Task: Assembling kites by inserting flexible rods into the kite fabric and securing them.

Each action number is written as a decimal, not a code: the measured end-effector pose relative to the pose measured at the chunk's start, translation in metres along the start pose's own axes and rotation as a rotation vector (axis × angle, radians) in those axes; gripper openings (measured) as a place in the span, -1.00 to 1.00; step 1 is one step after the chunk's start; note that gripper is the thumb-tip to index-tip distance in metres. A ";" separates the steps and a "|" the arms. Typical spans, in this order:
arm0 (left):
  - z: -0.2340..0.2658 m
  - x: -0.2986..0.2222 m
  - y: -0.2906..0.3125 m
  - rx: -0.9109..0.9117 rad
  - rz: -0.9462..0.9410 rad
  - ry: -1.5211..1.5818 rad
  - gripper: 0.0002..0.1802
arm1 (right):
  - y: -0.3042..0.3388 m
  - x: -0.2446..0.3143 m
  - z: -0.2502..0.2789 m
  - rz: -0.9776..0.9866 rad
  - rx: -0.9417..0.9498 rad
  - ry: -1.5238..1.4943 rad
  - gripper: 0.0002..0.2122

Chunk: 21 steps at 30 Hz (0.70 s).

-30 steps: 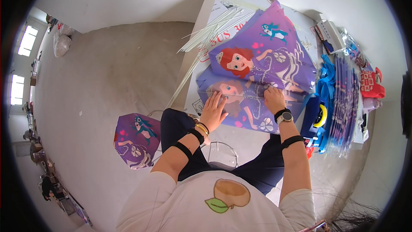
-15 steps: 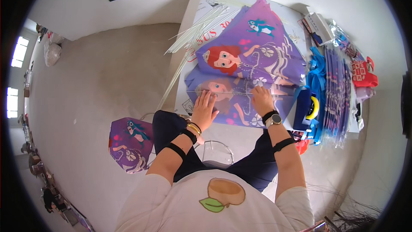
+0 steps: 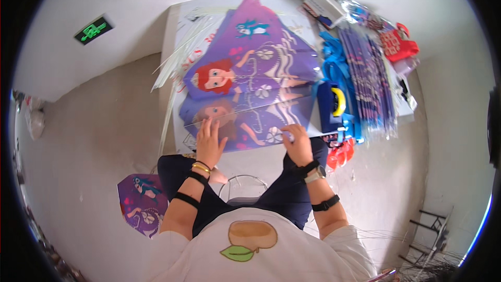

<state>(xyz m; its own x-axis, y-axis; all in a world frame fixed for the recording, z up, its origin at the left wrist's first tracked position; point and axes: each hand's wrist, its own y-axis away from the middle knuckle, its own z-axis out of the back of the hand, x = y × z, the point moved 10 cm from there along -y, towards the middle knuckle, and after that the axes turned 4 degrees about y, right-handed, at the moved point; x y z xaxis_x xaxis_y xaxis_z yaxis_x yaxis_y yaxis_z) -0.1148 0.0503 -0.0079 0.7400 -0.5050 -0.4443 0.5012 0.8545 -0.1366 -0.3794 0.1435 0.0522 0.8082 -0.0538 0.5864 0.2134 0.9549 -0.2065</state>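
A purple kite sheet [image 3: 261, 62] with a red-haired cartoon princess and a blue animal lies across the table, its pointed end away from me. Its near part is folded or overlaid, and a thin pale line like a rod crosses it. My left hand [image 3: 210, 141] rests flat on the near left of the sheet, fingers spread. On the near right, my right hand [image 3: 298, 145] has its fingers curled together at the sheet; whatever they pinch is too small to make out.
White rods [image 3: 182, 49] lie along the table's left side. To the right are a blue pouch with a yellow handle [image 3: 339, 102], blue straps [image 3: 334, 57], a stack of folded purple sheets [image 3: 368, 81] and a red bag [image 3: 399, 42]. Another purple printed piece [image 3: 143, 203] is at lower left.
The whole view has shifted, so the table appears farther left. My right hand has moved from the pale line toward the sheet's near edge. My left hand stays on the sheet.
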 end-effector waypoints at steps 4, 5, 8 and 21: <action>0.011 -0.047 0.001 -0.010 -0.078 0.131 -0.37 | 0.052 -0.104 0.111 -0.370 -0.305 0.083 -0.93; 0.012 -0.065 0.000 -0.005 -0.112 0.147 -0.37 | 0.069 -0.132 0.129 -0.441 -0.385 0.036 -0.91; -0.002 -0.118 0.004 0.099 -0.192 0.239 -0.40 | 0.092 -0.190 0.156 -0.473 -0.449 0.059 -0.87; -0.112 -0.357 -0.031 0.283 -0.598 0.103 -0.46 | 0.032 -0.239 0.139 -0.477 -0.189 0.072 -0.81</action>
<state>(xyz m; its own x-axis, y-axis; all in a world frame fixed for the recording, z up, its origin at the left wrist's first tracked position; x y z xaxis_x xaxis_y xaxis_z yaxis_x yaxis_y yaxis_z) -0.4450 0.2174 0.0557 0.2582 -0.8557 -0.4485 0.9206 0.3587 -0.1543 -0.6421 0.2277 0.0147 0.6308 -0.4967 0.5961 0.6576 0.7500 -0.0709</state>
